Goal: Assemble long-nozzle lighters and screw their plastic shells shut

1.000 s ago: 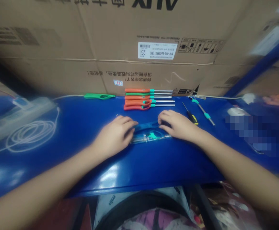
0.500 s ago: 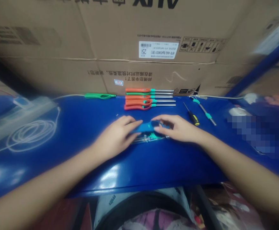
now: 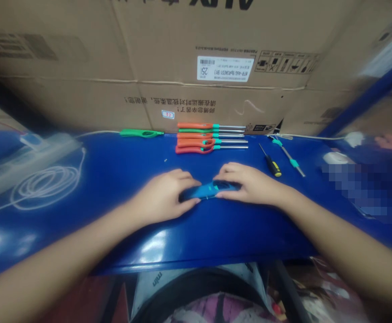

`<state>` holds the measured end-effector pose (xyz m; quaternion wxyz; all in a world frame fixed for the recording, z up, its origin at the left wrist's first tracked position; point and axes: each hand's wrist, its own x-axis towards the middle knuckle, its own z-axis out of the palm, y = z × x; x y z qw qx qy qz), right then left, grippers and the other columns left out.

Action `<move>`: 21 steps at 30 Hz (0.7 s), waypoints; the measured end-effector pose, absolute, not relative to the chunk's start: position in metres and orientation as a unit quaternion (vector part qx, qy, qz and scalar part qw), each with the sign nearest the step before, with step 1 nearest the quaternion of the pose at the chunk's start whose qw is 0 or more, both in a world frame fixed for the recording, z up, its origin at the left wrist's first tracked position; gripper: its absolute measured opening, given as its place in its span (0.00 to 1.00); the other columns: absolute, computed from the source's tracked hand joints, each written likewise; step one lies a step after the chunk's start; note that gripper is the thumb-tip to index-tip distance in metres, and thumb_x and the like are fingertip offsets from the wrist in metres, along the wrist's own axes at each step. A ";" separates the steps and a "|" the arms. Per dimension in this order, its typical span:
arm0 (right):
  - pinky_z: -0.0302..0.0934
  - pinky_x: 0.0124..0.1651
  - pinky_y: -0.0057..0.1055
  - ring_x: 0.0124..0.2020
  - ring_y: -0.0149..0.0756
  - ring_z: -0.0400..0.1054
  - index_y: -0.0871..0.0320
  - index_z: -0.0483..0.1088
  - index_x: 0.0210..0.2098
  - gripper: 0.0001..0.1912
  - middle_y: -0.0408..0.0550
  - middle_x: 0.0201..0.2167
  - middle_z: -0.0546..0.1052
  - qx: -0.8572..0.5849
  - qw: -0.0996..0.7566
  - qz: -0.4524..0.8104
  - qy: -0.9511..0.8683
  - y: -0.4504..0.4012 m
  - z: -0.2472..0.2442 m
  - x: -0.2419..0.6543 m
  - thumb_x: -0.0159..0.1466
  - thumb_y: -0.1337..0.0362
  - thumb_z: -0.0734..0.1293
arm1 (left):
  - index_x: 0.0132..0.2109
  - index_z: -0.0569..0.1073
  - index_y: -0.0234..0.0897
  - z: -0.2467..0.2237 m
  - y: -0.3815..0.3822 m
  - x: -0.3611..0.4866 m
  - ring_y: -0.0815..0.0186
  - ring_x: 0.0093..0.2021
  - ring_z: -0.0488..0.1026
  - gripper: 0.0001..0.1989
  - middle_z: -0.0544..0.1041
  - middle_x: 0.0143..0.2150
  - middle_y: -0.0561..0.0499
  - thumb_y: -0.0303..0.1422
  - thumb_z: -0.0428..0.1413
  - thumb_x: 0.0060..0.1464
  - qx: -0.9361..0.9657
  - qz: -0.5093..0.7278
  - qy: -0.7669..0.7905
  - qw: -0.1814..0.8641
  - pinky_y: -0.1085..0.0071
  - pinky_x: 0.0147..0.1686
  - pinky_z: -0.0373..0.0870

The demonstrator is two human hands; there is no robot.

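Note:
Between my two hands lies a blue lighter handle (image 3: pixel 202 191), held just over the blue tabletop. My left hand (image 3: pixel 169 193) grips its left end between thumb and fingers. At the other end, around the trigger opening, my right hand (image 3: pixel 241 183) is closed on the same handle. A small turquoise part shows in its middle. Several long-nosed lighters (image 3: pixel 196 142) with orange, red and green handles lie stacked in a row beyond my hands, their metal tubes pointing right. A black and yellow screwdriver (image 3: pixel 272 165) lies to the right of my right hand.
A loose metal lighter tube (image 3: pixel 288 154) with turquoise parts lies at the right. A green lighter handle (image 3: pixel 140 133) rests along the back. On the left are a coiled white cable (image 3: pixel 44 186) and a power strip (image 3: pixel 53 154). A large cardboard box (image 3: pixel 169 54) stands behind.
The blue handle has come down towards me, over the clear and turquoise parts that showed beneath it. Both hands have kept hold of it.

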<state>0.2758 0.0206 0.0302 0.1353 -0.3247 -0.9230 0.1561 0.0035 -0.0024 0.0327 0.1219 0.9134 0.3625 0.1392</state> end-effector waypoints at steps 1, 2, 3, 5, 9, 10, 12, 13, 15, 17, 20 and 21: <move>0.66 0.51 0.39 0.48 0.43 0.70 0.57 0.75 0.52 0.20 0.53 0.46 0.76 -0.325 0.130 0.146 -0.925 0.021 0.030 0.276 0.67 0.51 0.68 | 0.55 0.77 0.42 0.033 -0.002 0.004 0.57 0.48 0.75 0.16 0.79 0.48 0.48 0.37 0.58 0.61 0.914 0.134 0.364 0.122 0.62 0.47 0.73; 0.66 0.51 0.39 0.48 0.44 0.69 0.57 0.75 0.53 0.21 0.53 0.46 0.76 -0.325 0.126 0.138 -0.927 0.021 0.030 0.276 0.67 0.51 0.68 | 0.55 0.76 0.42 0.032 -0.002 0.004 0.57 0.48 0.75 0.16 0.79 0.49 0.48 0.37 0.57 0.61 0.913 0.131 0.366 0.121 0.62 0.47 0.73; 0.66 0.51 0.39 0.48 0.44 0.69 0.57 0.75 0.53 0.21 0.54 0.46 0.75 -0.325 0.123 0.132 -0.928 0.021 0.029 0.276 0.67 0.51 0.68 | 0.55 0.76 0.42 0.032 -0.002 0.004 0.57 0.48 0.75 0.16 0.79 0.49 0.48 0.37 0.57 0.61 0.913 0.127 0.367 0.120 0.63 0.47 0.73; 0.67 0.50 0.39 0.48 0.44 0.69 0.57 0.75 0.53 0.22 0.53 0.47 0.75 -0.323 0.120 0.125 -0.930 0.021 0.028 0.277 0.66 0.51 0.68 | 0.56 0.76 0.43 0.032 -0.002 0.003 0.58 0.49 0.74 0.16 0.79 0.50 0.49 0.37 0.57 0.61 0.915 0.122 0.367 0.116 0.63 0.46 0.73; 0.67 0.49 0.38 0.48 0.43 0.70 0.56 0.76 0.53 0.21 0.53 0.47 0.76 -0.321 0.123 0.116 -0.932 0.020 0.026 0.276 0.66 0.50 0.68 | 0.55 0.76 0.43 0.033 -0.002 0.003 0.58 0.48 0.75 0.16 0.79 0.49 0.49 0.37 0.58 0.61 0.918 0.115 0.365 0.104 0.63 0.45 0.72; 0.67 0.49 0.38 0.47 0.43 0.70 0.55 0.76 0.53 0.21 0.53 0.46 0.76 -0.320 0.126 0.112 -0.932 0.020 0.026 0.276 0.66 0.50 0.68 | 0.55 0.76 0.44 0.033 -0.002 0.002 0.58 0.48 0.75 0.16 0.79 0.49 0.49 0.38 0.58 0.61 0.918 0.115 0.365 0.102 0.63 0.45 0.72; 0.67 0.48 0.39 0.47 0.43 0.70 0.56 0.76 0.52 0.21 0.53 0.46 0.76 -0.318 0.130 0.102 -0.934 0.019 0.027 0.276 0.66 0.50 0.69 | 0.54 0.76 0.44 0.033 -0.002 0.002 0.58 0.48 0.75 0.16 0.79 0.49 0.50 0.37 0.58 0.60 0.918 0.116 0.365 0.101 0.64 0.44 0.72; 0.67 0.47 0.39 0.46 0.44 0.71 0.56 0.77 0.51 0.21 0.53 0.46 0.76 -0.317 0.132 0.096 -0.934 0.019 0.028 0.276 0.66 0.50 0.69 | 0.54 0.76 0.44 0.034 -0.002 0.002 0.58 0.48 0.75 0.16 0.79 0.49 0.50 0.37 0.58 0.60 0.918 0.119 0.365 0.101 0.64 0.45 0.72; 0.67 0.47 0.39 0.46 0.44 0.71 0.56 0.77 0.51 0.20 0.52 0.45 0.77 -0.317 0.135 0.086 -0.935 0.019 0.031 0.276 0.66 0.51 0.69 | 0.55 0.76 0.44 0.035 -0.002 0.002 0.58 0.48 0.75 0.16 0.79 0.49 0.50 0.37 0.58 0.60 0.917 0.124 0.365 0.101 0.64 0.45 0.72; 0.68 0.46 0.39 0.46 0.44 0.71 0.56 0.77 0.51 0.20 0.52 0.45 0.77 -0.316 0.137 0.080 -0.935 0.018 0.033 0.276 0.66 0.51 0.69 | 0.54 0.77 0.44 0.036 -0.003 0.002 0.58 0.48 0.75 0.16 0.79 0.49 0.50 0.37 0.59 0.60 0.917 0.126 0.366 0.100 0.64 0.45 0.72; 0.68 0.46 0.40 0.46 0.44 0.71 0.56 0.77 0.51 0.20 0.53 0.45 0.77 -0.318 0.125 0.073 -0.937 0.018 0.033 0.277 0.66 0.51 0.69 | 0.53 0.77 0.44 0.036 -0.003 0.002 0.58 0.47 0.76 0.15 0.80 0.48 0.50 0.38 0.59 0.60 0.918 0.121 0.364 0.098 0.65 0.44 0.72; 0.68 0.46 0.40 0.46 0.44 0.71 0.57 0.77 0.51 0.21 0.53 0.45 0.77 -0.319 0.119 0.074 -0.937 0.018 0.032 0.277 0.66 0.50 0.69 | 0.53 0.77 0.44 0.036 -0.002 0.002 0.59 0.47 0.76 0.15 0.80 0.48 0.50 0.38 0.59 0.60 0.918 0.117 0.365 0.099 0.65 0.44 0.72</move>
